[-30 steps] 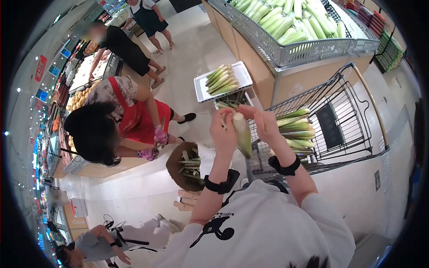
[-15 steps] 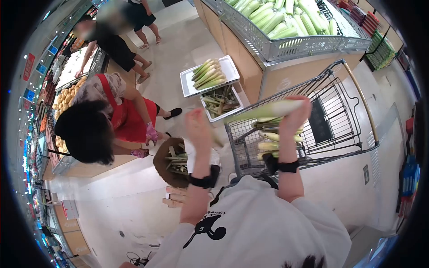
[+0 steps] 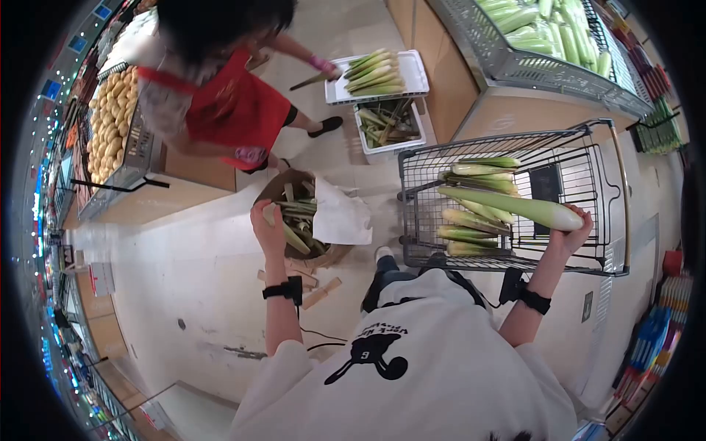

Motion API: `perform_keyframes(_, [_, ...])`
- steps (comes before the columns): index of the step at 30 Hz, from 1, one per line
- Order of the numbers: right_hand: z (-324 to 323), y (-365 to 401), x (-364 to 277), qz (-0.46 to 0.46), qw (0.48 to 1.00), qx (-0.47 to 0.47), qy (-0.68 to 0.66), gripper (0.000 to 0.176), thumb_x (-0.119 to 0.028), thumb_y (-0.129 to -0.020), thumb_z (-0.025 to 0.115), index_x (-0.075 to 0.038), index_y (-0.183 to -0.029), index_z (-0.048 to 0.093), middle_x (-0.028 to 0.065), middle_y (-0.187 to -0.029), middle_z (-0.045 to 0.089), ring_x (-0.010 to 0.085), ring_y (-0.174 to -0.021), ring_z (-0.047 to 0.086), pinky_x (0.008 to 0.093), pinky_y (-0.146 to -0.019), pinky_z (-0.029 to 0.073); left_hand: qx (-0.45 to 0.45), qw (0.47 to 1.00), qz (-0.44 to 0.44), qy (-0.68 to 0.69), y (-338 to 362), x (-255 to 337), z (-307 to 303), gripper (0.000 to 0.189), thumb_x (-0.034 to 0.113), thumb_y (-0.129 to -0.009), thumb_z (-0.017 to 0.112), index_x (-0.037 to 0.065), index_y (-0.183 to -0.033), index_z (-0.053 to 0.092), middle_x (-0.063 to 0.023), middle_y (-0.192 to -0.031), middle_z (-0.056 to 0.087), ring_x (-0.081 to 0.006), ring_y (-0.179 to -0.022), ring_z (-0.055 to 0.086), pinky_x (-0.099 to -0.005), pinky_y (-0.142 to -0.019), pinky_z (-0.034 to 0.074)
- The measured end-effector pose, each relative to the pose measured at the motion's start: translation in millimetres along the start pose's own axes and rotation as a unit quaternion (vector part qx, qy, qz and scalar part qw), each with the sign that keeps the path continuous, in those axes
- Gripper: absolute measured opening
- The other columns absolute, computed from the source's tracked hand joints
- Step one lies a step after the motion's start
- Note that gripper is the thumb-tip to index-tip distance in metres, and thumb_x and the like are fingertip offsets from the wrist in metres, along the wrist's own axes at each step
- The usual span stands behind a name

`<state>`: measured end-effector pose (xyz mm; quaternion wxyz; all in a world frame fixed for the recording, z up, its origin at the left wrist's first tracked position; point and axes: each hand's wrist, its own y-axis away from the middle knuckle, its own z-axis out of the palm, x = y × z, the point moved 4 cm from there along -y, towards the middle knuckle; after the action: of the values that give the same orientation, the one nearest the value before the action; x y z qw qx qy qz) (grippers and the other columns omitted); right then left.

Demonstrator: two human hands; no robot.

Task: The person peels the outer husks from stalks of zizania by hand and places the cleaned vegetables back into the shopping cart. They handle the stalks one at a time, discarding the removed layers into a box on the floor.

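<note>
My right hand (image 3: 573, 231) is closed round the pale, thick end of a water bamboo stalk (image 3: 526, 208). The stalk points left, above the shopping cart (image 3: 603, 173), where several more stalks (image 3: 471, 239) lie in rows. My left hand (image 3: 269, 229) is held over the open brown sack (image 3: 323, 257), its fingers closed round a green husk (image 3: 296, 239). Leafy husk scraps (image 3: 298, 206) fill the sack, and a white sheet (image 3: 343, 216) hangs over its right side.
A co-worker in a red apron (image 3: 235, 103) reaches to a white tray (image 3: 415, 73) of stalks. Below it stands a white crate (image 3: 421, 140) of trimmings. Produce stands (image 3: 544, 110) and potatoes (image 3: 112, 125) flank the aisle. Wood pieces (image 3: 321, 292) lie by the sack.
My right hand has moved right with the stalk; my left hand has moved left to the sack. The co-worker has moved from beside the sack towards the tray. The view has shifted.
</note>
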<state>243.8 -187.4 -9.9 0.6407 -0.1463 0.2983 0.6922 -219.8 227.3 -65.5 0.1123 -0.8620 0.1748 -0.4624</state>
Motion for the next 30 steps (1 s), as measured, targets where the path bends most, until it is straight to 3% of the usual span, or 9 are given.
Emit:
perform_keyframes(5, [-15, -1, 29, 0.012, 0.996, 0.03, 0.086, 0.027, -0.03, -0.088, 0.045, -0.008, -0.072, 0.041, 0.0054, -0.068, 0.048, 0.0209, -0.07, 0.05, 0.0396, -0.076, 0.046, -0.033, 0.985, 0.003, -0.169, 11, -56, 3, 0.032, 0.016, -0.082, 0.058, 0.005, -0.112, 0.048, -0.0114, -0.12, 0.044, -0.0278, -0.115, 0.036, -0.039, -0.095, 0.032])
perform_keyframes(10, [-66, -31, 76, 0.156, 0.975, 0.071, 0.141, 0.048, -0.044, -0.09, 0.032, 0.0, -0.092, 0.052, 0.0151, -0.091, 0.055, 0.0301, -0.091, 0.052, 0.0472, -0.088, 0.04, -0.112, 0.992, -0.035, -0.054, 49, -74, 35, 0.013, 0.006, -0.086, 0.045, 0.003, -0.081, 0.056, -0.0119, -0.112, 0.046, -0.0245, -0.098, 0.047, -0.0344, -0.085, 0.038])
perform_keyframes(11, [-102, -52, 98, 0.314, 0.919, -0.205, -0.123, 0.048, -0.042, -0.088, 0.033, 0.001, -0.101, 0.052, 0.0177, -0.099, 0.054, 0.0332, -0.098, 0.05, 0.05, -0.091, 0.037, -0.123, 0.991, -0.035, -0.043, 58, -68, 52, 0.013, 0.006, -0.086, 0.045, 0.003, -0.081, 0.056, -0.0119, -0.112, 0.046, -0.0245, -0.098, 0.047, -0.0344, -0.085, 0.038])
perform_keyframes(12, [-68, -16, 117, 0.216, 0.956, 0.165, 0.109, 0.046, -0.04, -0.086, 0.037, 0.0, -0.106, 0.049, 0.0185, -0.106, 0.053, 0.0338, -0.102, 0.049, 0.0515, -0.091, 0.036, -0.136, 0.983, -0.094, 0.08, 68, -65, 71, 0.011, 0.006, -0.086, 0.046, 0.003, -0.081, 0.056, -0.0111, -0.112, 0.046, -0.0227, -0.097, 0.047, -0.0329, -0.083, 0.039])
perform_keyframes(19, [-112, 3, 270, 0.412, 0.884, 0.16, 0.153, 0.052, -0.043, -0.092, 0.026, -0.002, -0.123, 0.036, 0.0174, -0.125, 0.041, 0.033, -0.114, 0.041, 0.0513, -0.096, 0.032, -0.344, 0.834, -0.243, 0.355, 90, 39, 194, 0.048, 0.004, -0.079, 0.06, 0.007, -0.121, 0.036, -0.01, -0.121, 0.043, -0.0226, -0.108, 0.048, -0.0342, -0.09, 0.041])
perform_keyframes(21, [-132, 4, 307, 0.444, 0.86, 0.168, 0.187, 0.053, -0.044, -0.09, 0.03, -0.002, -0.122, 0.037, 0.017, -0.119, 0.044, 0.0321, -0.108, 0.044, 0.0502, -0.092, 0.035, -0.304, 0.697, -0.465, 0.453, 82, 63, 219, 0.044, 0.007, -0.084, 0.056, 0.006, -0.122, 0.034, -0.0109, -0.119, 0.045, -0.0223, -0.106, 0.051, -0.0343, -0.087, 0.044])
perform_keyframes(23, [-133, 11, 320, 0.495, 0.827, 0.205, 0.169, 0.043, -0.039, -0.088, 0.038, -0.006, -0.117, 0.041, 0.013, -0.109, 0.046, 0.0299, -0.096, 0.046, 0.0501, -0.085, 0.039, -0.298, 0.736, -0.442, 0.418, 73, 47, 250, 0.037, 0.011, -0.088, 0.05, 0.005, -0.121, 0.036, -0.0112, -0.114, 0.05, -0.0226, -0.098, 0.056, -0.0322, -0.08, 0.047])
perform_keyframes(26, [-152, 4, 324, 0.456, 0.807, 0.292, 0.236, 0.048, -0.032, -0.086, 0.05, -0.004, -0.121, 0.034, 0.0139, -0.121, 0.031, 0.031, -0.11, 0.038, 0.0548, -0.087, 0.038, -0.357, 0.842, -0.289, 0.283, 59, 47, 288, 0.023, 0.009, -0.086, 0.053, -0.002, -0.106, 0.048, -0.0122, -0.095, 0.059, -0.0208, -0.08, 0.063, -0.0253, -0.07, 0.05])
perform_keyframes(30, [-151, -9, 312, 0.442, 0.821, 0.1, 0.347, 0.026, -0.023, -0.087, 0.048, -0.008, -0.108, 0.046, 0.0065, -0.1, 0.047, 0.0192, -0.093, 0.047, 0.0467, -0.081, 0.042, -0.426, 0.89, -0.084, 0.143, 60, 65, 342, 0.021, 0.006, -0.084, 0.052, -0.004, -0.102, 0.047, -0.0144, -0.091, 0.062, -0.0165, -0.077, 0.064, -0.0254, -0.065, 0.051])
